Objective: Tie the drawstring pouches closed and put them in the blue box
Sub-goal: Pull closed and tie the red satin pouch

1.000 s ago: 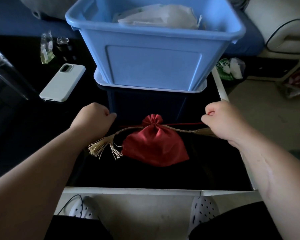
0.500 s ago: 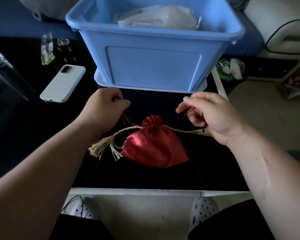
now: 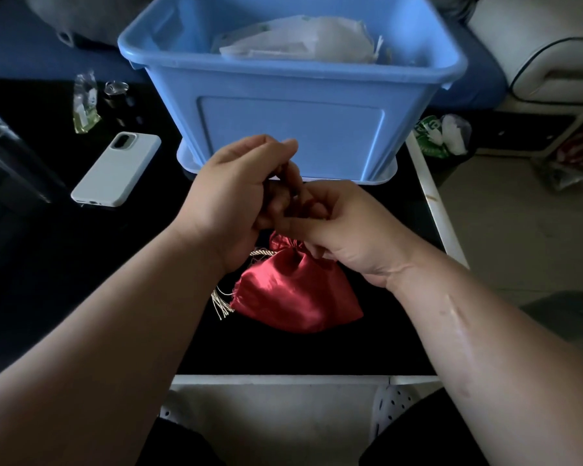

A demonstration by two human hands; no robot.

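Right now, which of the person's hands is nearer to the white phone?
Left. The left hand is to the right of the white phone, with dark table between them; the right hand is farther right, meeting the left above the red pouch.

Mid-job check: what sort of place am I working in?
Probably a home living room: a glossy black low table with white edging, a white cushioned sofa with dark piping beside it, and a white-cased smartphone lying on the table.
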